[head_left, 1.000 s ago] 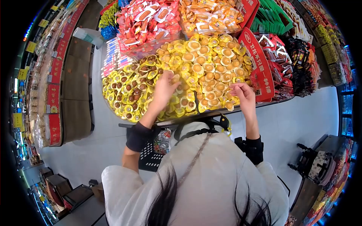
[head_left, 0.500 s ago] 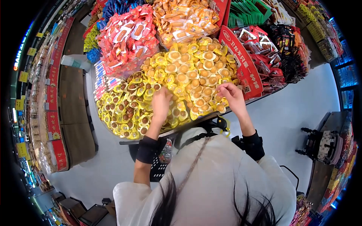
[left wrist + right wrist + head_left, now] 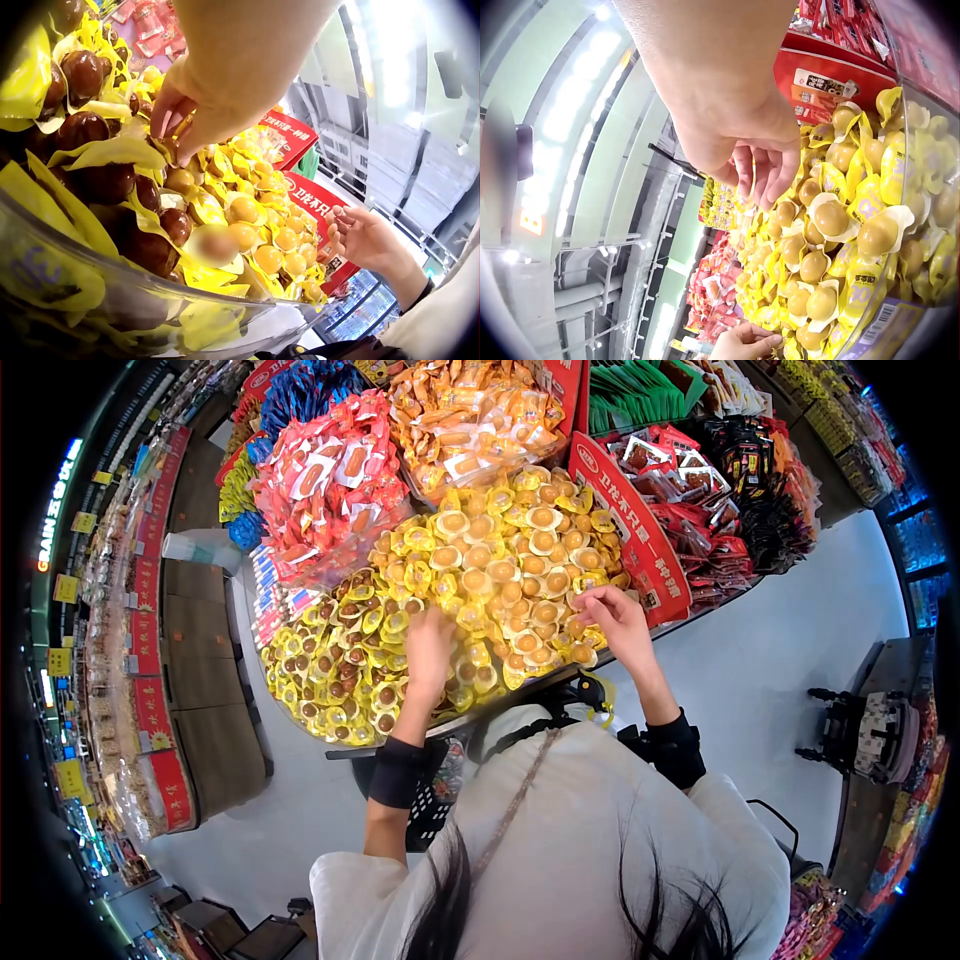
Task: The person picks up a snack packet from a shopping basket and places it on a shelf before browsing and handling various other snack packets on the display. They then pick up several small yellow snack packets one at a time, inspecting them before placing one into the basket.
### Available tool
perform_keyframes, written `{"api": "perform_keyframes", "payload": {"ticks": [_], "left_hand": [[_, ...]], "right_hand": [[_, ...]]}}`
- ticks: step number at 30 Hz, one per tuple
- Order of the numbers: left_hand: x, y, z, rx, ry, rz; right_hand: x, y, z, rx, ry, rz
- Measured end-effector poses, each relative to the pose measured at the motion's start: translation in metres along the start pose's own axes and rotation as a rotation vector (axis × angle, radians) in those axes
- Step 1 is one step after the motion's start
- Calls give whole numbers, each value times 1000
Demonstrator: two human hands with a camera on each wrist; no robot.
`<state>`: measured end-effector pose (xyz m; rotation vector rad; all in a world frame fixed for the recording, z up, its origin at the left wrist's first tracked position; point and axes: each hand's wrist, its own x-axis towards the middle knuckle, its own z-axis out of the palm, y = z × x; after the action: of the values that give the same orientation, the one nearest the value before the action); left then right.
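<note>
Small round brown eggs in clear and yellow packs fill a display bin, with dark packaged eggs (image 3: 347, 670) at left and lighter packaged eggs (image 3: 535, 590) at right. My left hand (image 3: 430, 650) reaches down where the two kinds meet. In the left wrist view, its thumb and bent fingers (image 3: 171, 112) pinch a packaged egg (image 3: 159, 148), mostly hidden by the hand. My right hand (image 3: 618, 622) hovers over the right front edge of the lighter eggs. In the right wrist view its fingers (image 3: 744, 169) hang loosely curled and hold nothing.
A clear plastic wall (image 3: 142, 292) rims the bin's front. Behind the eggs are red-wrapped snacks (image 3: 325, 475) and orange-wrapped snacks (image 3: 475, 420). A red sign board (image 3: 630, 525) stands at right. Below the bin is a black basket (image 3: 428, 815); shelves (image 3: 205, 660) line the left aisle.
The head view has turned, shifting the bin's contents leftward. My left hand's fingers have turned down into the packs; a pale egg showed by its fingertips earlier. The right hand keeps its loose curl.
</note>
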<state>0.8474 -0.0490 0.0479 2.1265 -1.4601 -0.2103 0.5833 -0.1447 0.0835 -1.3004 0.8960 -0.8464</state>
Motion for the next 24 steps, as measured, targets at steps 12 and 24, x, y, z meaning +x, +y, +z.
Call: {"api": "perform_keyframes", "payload": {"ticks": [12, 24], "left_hand": [[37, 37, -60, 58, 236, 169], [75, 28, -31, 129, 75, 397]], "right_hand": [[0, 0, -9, 1, 14, -34], [-3, -1, -13, 17, 29, -41]]}}
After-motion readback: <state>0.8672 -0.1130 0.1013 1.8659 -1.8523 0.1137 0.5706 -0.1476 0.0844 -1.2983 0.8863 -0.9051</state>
